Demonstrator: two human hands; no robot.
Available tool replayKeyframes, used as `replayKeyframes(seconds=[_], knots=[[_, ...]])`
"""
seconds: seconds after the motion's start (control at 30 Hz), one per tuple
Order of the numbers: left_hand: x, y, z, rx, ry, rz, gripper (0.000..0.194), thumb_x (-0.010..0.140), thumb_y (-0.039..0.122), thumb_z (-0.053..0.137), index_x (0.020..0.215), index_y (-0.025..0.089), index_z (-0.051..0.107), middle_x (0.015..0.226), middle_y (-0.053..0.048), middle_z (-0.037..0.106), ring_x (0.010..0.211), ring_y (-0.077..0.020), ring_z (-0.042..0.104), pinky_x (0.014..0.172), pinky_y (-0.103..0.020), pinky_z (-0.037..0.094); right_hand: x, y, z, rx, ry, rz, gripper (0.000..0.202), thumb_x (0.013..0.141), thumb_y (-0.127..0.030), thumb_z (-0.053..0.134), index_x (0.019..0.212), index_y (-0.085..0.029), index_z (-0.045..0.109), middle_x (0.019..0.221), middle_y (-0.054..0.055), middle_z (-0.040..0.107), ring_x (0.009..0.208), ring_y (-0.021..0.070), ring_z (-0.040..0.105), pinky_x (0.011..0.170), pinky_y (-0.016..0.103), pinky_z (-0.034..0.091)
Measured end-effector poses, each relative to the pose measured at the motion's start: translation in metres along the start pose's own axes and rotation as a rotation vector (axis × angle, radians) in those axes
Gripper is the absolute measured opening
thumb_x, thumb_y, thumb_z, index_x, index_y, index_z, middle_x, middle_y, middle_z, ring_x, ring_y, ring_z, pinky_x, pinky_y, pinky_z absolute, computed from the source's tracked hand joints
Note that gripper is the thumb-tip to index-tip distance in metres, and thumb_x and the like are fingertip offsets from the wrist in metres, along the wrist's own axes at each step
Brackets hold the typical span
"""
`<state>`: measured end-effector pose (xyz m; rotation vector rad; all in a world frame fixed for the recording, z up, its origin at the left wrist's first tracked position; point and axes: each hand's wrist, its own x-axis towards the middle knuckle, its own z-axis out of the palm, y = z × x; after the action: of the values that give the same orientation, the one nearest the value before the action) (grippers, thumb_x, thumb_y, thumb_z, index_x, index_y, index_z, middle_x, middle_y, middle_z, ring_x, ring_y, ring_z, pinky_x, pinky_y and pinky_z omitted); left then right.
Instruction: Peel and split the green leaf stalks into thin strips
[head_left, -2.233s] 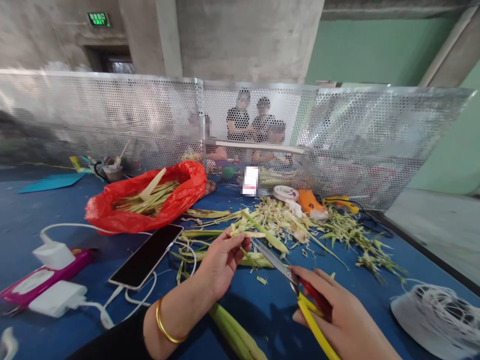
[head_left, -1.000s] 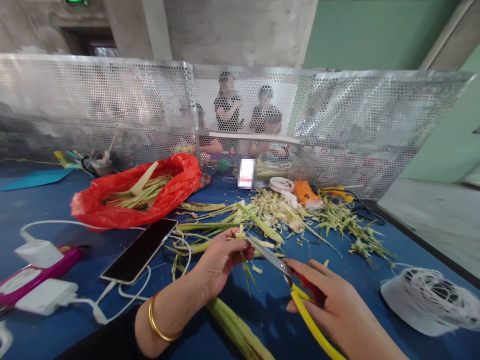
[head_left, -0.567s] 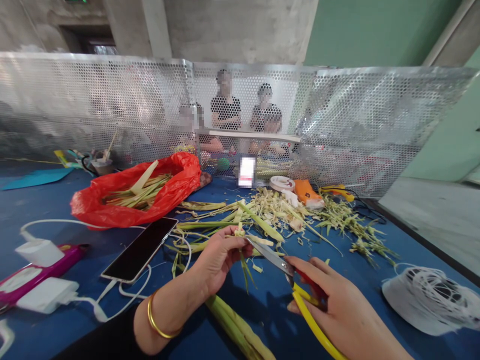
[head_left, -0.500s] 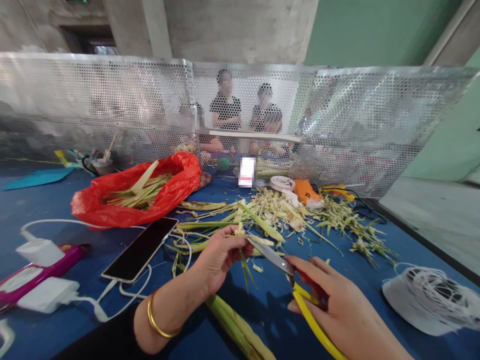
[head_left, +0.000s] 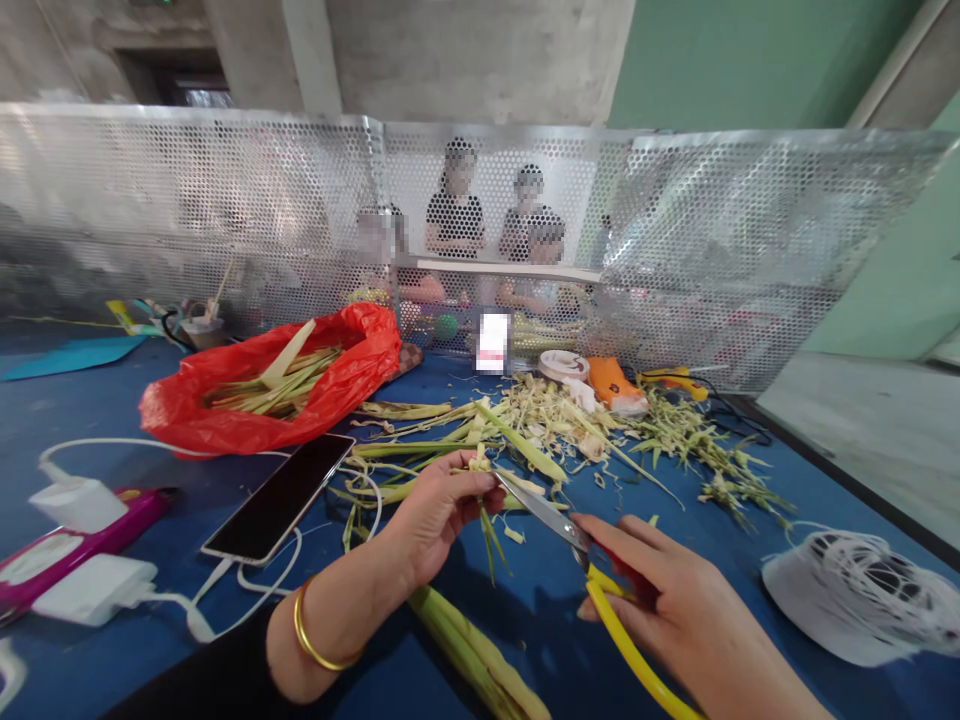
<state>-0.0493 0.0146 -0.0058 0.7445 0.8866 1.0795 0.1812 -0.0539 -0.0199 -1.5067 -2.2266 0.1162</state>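
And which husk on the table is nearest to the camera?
The thick green husk at the picture's bottom edge, below the left hand; all others lie farther back.

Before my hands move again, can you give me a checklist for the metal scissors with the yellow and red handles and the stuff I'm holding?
1. Small pale-yellow plant piece held: ok, it is pinched in the fingertips of your left hand.
2. Metal scissors with yellow and red handles held: ok, your right hand has the handles.
3. Scissor tips well away from your fingers: not ok, they are right by your left fingertips.
4. Blades fully shut: cannot tell from this angle.
5. Flat phone with a black screen away from the blades: ok, it lies left of your left hand.
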Motion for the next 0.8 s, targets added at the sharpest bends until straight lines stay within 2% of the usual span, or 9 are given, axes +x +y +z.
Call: replayKeyframes(seconds=[0.17, 0.33, 0.5, 0.6, 0.67, 0.8], knots=[[0.001, -0.001, -0.001, -0.007, -0.012, -0.006, 0.021, 0.059, 0.011, 0.073, 0.071, 0.014, 0.058, 0.065, 0.000, 0.065, 0.058, -0.0104, 0.061, 0.065, -0.023, 0.050, -0.003, 0.009, 0.007, -0.014, 0.024, 0.016, 0.049, 0.073, -0.030, 0.069, 0.121, -0.029, 0.063, 0.106, 0.006, 0.072, 0.111, 0.0253, 0.061, 0.075, 0.020, 0.056], [0.002, -0.001, -0.001, -0.015, -0.022, -0.023, 0.019, 0.061, 0.010, 0.073, 0.073, 0.014, 0.059, 0.066, -0.001, 0.065, 0.058, -0.0098, 0.061, 0.063, -0.022, 0.050, -0.005, 0.012, 0.011, 0.025, 0.026, 0.036, 0.048, 0.074, -0.027, 0.066, 0.121, -0.030, 0.063, 0.103, 0.006, 0.073, 0.110, 0.0251, 0.061, 0.076, 0.022, 0.056], [0.002, -0.001, -0.002, -0.016, -0.018, -0.021, 0.020, 0.062, 0.009, 0.074, 0.074, 0.014, 0.059, 0.064, 0.001, 0.062, 0.054, -0.0084, 0.058, 0.057, -0.020, 0.049, -0.002, 0.004, 0.003, 0.102, 0.022, 0.062, 0.044, 0.074, -0.027, 0.064, 0.117, -0.030, 0.065, 0.092, 0.004, 0.074, 0.103, 0.0228, 0.066, 0.073, 0.020, 0.055], [0.002, 0.001, -0.001, -0.051, 0.027, -0.025, 0.020, 0.064, 0.012, 0.075, 0.078, 0.013, 0.060, 0.068, 0.000, 0.063, 0.058, -0.0095, 0.061, 0.059, -0.020, 0.051, 0.002, 0.007, -0.002, 0.100, 0.063, 0.129, 0.041, 0.077, -0.031, 0.061, 0.118, -0.029, 0.064, 0.099, 0.005, 0.071, 0.098, 0.0227, 0.067, 0.074, 0.023, 0.055], [0.003, 0.003, 0.000, -0.084, 0.054, -0.051, 0.015, 0.071, 0.018, 0.070, 0.083, 0.013, 0.061, 0.074, -0.003, 0.066, 0.064, -0.0126, 0.065, 0.064, -0.022, 0.053, 0.004, 0.014, -0.003, 0.068, 0.072, 0.189, 0.042, 0.080, -0.035, 0.057, 0.121, -0.028, 0.061, 0.105, 0.006, 0.069, 0.092, 0.0222, 0.069, 0.073, 0.026, 0.055], [0.004, 0.006, 0.002, -0.119, 0.005, -0.109, 0.017, 0.083, 0.024, 0.054, 0.089, 0.010, 0.061, 0.083, -0.011, 0.070, 0.074, -0.0180, 0.068, 0.067, -0.026, 0.054, 0.008, 0.028, 0.001, -0.054, 0.118, 0.325, 0.049, 0.079, -0.041, 0.055, 0.125, -0.024, 0.055, 0.110, 0.008, 0.067, 0.086, 0.0244, 0.068, 0.071, 0.033, 0.054]])
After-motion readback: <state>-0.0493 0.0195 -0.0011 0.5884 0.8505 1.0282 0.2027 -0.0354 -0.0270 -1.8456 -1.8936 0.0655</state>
